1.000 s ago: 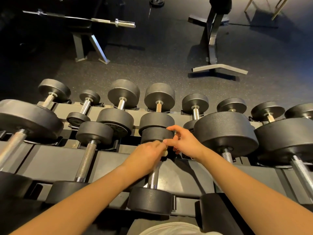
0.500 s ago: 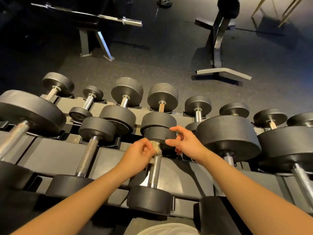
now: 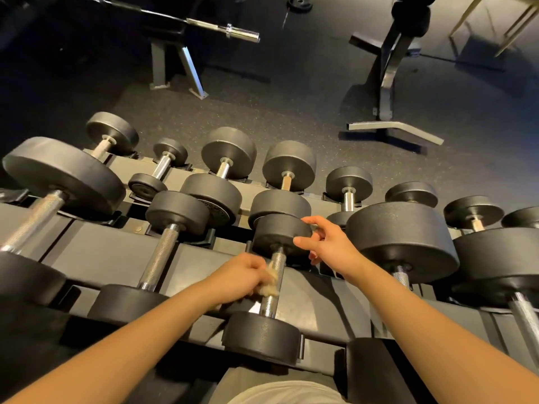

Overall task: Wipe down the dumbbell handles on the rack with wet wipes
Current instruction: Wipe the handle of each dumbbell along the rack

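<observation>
Nothing legible so far; the closest candidate is the rear-row dumbbell head (image 3: 217,211), which carries a curved line of raised lettering along its dark face, too dim and too slanted to spell out; next is the front-row dumbbell (image 3: 262,333), with a small embossed mark on the rim of its near head; it could be a number or a logo, and it is too blurred to tell which; no word, brand or weight figure can be read.
</observation>
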`<state>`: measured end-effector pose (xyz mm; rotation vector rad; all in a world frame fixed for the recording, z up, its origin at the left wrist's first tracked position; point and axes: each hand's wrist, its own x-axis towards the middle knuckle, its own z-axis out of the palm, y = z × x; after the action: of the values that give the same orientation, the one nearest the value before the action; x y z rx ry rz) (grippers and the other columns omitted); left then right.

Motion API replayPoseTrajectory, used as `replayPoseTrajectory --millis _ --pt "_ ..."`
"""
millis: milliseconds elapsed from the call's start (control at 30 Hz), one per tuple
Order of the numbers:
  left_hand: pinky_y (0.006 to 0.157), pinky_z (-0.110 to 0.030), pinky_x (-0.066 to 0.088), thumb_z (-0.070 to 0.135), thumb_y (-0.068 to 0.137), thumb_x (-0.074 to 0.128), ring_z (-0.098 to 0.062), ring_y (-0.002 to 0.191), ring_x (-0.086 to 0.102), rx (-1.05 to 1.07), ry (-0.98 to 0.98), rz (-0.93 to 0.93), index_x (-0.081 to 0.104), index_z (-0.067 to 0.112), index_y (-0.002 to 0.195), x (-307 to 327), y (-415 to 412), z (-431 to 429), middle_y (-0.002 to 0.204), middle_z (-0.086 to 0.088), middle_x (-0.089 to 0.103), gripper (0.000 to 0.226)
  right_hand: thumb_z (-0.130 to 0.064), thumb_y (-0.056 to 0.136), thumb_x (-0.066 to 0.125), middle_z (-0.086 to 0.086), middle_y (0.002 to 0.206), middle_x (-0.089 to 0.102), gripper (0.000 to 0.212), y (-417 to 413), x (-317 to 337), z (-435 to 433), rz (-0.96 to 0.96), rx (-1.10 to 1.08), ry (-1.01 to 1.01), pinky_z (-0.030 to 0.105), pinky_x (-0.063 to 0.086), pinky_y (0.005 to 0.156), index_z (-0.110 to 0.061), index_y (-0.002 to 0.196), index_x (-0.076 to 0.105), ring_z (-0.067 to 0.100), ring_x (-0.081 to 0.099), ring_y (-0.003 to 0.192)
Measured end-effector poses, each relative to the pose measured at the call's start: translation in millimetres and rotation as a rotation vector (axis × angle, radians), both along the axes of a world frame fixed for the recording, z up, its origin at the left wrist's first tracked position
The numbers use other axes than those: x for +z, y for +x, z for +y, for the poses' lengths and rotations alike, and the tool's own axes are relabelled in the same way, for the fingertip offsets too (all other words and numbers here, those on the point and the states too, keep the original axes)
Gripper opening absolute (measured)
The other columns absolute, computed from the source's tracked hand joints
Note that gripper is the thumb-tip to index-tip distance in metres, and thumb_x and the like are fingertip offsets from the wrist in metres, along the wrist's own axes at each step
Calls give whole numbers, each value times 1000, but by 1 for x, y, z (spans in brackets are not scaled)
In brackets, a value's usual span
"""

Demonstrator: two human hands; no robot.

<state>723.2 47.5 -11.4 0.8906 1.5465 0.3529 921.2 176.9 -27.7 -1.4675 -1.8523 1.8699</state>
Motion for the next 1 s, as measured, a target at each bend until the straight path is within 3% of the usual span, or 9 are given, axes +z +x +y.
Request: replayPoseTrajectory --millis 167,333,433,567,667,733,867,933,1000 --pt "58 -30 39 24 93 62 -16 65 52 325 284 334 50 16 71 -27 32 14 67 2 54 26 -27 95 71 7 82 62 39 -1 -1 -1 -15 -7 16 34 60 75 -39 126 51 17 64 74" --pt "69 -37 55 22 94 67 -17 71 65 395 303 318 67 27 93 -41 28 0 70 3 65 5 -26 95 71 8 83 62 39 0 0 -2 -3 -3 16 33 60 74 -38 127 52 19 64 75" --pt "74 -42 61 18 95 62 -19 74 70 234 226 290 77 25 89 -44 19 -12 72 3 71 18 -27 95 70 8 82 62 37 0 1 -1 -8 8 21 32 60 74 -39 125 52 19 64 76" --pt "74 -34 59 13 89 58 -15 67 67 -163 101 335 73 10 70 -32 3 -19 64 -4 67 24 -26 96 69 7 82 61 38 0 2 -2 -16 5 20 33 60 75 -39 126 50 20 64 77" --pt "74 -27 55 13 86 62 -2 66 61 -338 0 343 75 16 67 -14 -3 -14 62 8 66 23 -26 96 69 7 82 60 38 -1 5 -3 -11 3 12 32 60 75 -38 127 50 20 63 78" --pt "74 -29 56 9 85 60 -7 71 64 -207 -8 339 73 23 65 -11 -3 -4 61 12 67 28 -26 96 69 8 82 60 39 -1 6 -3 -18 5 10 33 59 75 -38 128 49 20 63 78" --pt "77 -45 64 4 90 64 -23 73 71 435 61 172 73 16 81 -19 7 16 78 -6 72 18 -27 96 68 8 83 61 40 -1 8 -5 -33 0 7 36 60 76 -36 130 49 20 63 77" --pt "78 -50 63 4 92 62 -24 68 68 446 52 100 69 12 83 -25 15 14 74 -9 68 13 -28 97 68 9 84 61 43 -1 9 -5 -54 4 14 36 61 76 -33 135 49 20 64 77" --pt "78 -48 61 9 92 62 -22 66 64 263 24 98 64 14 79 -26 15 5 69 -7 64 14 -28 97 68 9 86 62 48 -1 10 -5 -82 4 9 34 61 73 -28 140 47 20 64 77"
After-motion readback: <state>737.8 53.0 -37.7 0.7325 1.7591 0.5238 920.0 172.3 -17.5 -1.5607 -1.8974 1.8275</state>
